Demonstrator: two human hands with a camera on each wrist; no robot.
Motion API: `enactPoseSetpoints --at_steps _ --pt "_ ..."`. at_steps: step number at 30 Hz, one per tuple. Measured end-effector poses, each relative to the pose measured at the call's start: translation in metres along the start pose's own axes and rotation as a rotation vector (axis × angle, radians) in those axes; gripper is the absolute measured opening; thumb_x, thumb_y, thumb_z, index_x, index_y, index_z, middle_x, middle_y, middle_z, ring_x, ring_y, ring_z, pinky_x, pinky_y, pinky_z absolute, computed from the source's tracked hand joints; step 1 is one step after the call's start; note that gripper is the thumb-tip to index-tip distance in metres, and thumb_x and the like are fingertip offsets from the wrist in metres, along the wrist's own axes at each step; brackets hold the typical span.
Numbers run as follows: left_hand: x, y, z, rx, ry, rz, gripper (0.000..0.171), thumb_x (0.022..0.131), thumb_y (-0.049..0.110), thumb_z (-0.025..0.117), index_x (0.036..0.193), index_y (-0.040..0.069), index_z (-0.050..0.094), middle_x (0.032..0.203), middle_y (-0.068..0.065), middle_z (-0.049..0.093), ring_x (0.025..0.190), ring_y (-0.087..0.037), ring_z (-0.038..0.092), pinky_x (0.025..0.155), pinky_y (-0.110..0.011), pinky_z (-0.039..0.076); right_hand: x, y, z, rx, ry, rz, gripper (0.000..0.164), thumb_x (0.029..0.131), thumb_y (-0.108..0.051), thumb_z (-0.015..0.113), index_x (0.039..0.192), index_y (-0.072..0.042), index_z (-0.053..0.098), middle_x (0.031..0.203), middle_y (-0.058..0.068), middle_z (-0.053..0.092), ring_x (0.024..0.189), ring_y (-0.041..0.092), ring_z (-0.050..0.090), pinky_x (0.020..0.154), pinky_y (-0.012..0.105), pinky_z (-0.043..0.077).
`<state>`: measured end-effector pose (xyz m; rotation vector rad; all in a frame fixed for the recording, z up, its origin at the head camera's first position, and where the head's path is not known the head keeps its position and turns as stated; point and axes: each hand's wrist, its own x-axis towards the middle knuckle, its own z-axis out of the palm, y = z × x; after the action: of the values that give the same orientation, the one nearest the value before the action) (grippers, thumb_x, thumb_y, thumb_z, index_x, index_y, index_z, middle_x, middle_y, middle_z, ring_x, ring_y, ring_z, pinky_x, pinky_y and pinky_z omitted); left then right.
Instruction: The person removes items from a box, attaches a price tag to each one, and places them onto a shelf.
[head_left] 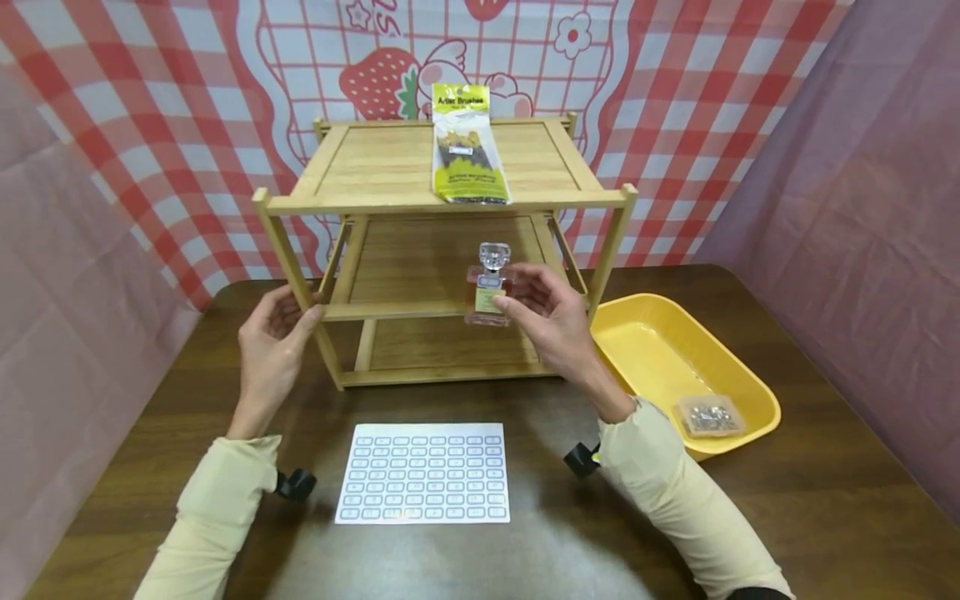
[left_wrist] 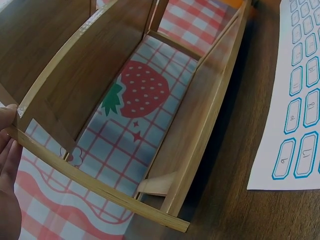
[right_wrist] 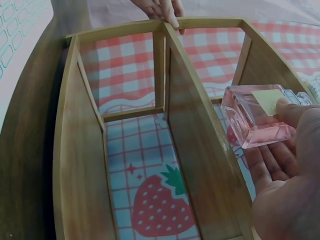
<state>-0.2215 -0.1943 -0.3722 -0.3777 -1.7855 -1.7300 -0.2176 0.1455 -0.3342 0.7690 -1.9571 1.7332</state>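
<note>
A small glass perfume bottle (head_left: 483,302) with pink liquid, a clear stopper and a pale label is pinched upright between the thumb and fingers of my right hand (head_left: 558,329). It is in front of the middle tier of a three-tier wooden shelf (head_left: 382,162). In the right wrist view, the bottle (right_wrist: 240,117) is beside the edge of that tier. My left hand (head_left: 272,354) grips the shelf's left front post at middle-tier height, thumb in front and fingers partly hidden behind. Only part of the left hand (left_wrist: 9,185) shows in the left wrist view.
A packet of artist brushes (head_left: 468,154) lies on the top tier. In front of the shelf is a sheet of numbered labels (head_left: 423,473). To the right, a yellow tray (head_left: 637,342) holds a clear box of small metal pieces (head_left: 708,415). A checked cloth (head_left: 667,125) hangs behind.
</note>
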Motion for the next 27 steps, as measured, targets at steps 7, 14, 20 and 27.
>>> enactPoseSetpoints --at_steps 7,14,20,27 --pt "-0.001 0.001 0.000 0.005 0.007 -0.011 0.030 0.092 -0.013 0.069 0.121 -0.018 0.061 0.104 -0.001 0.075 0.096 -0.015 0.068 0.086 -0.021 0.054 0.010 0.000 0.003 -0.005 -0.007 0.013 0.034 0.090 0.012 0.072 0.121 0.014 0.058 0.117 0.023 0.066 0.100 0.017 0.065 0.088 0.028 0.057" --pt "0.000 0.002 0.001 0.017 0.003 -0.008 0.031 0.092 -0.013 0.070 0.121 -0.019 0.060 0.104 -0.001 0.074 0.095 -0.015 0.068 0.087 -0.021 0.054 0.017 0.002 0.004 -0.010 -0.045 0.021 0.034 0.093 0.011 0.070 0.124 0.013 0.057 0.119 0.023 0.065 0.104 0.021 0.065 0.089 0.029 0.056" --pt "-0.001 0.001 0.001 0.025 0.005 -0.010 0.031 0.093 -0.012 0.069 0.121 -0.019 0.060 0.105 -0.001 0.074 0.096 -0.016 0.068 0.087 -0.022 0.054 0.024 0.003 0.007 -0.051 -0.067 0.012 0.035 0.093 0.007 0.072 0.125 0.011 0.059 0.118 0.022 0.067 0.105 0.023 0.066 0.089 0.029 0.057" --pt "-0.001 0.002 0.001 0.025 0.005 -0.010 0.031 0.093 -0.012 0.069 0.121 -0.019 0.059 0.105 -0.001 0.074 0.096 -0.016 0.068 0.088 -0.022 0.054 0.033 0.003 0.009 -0.055 -0.095 -0.001 0.034 0.093 0.007 0.073 0.124 0.009 0.059 0.117 0.021 0.068 0.104 0.025 0.066 0.087 0.030 0.057"
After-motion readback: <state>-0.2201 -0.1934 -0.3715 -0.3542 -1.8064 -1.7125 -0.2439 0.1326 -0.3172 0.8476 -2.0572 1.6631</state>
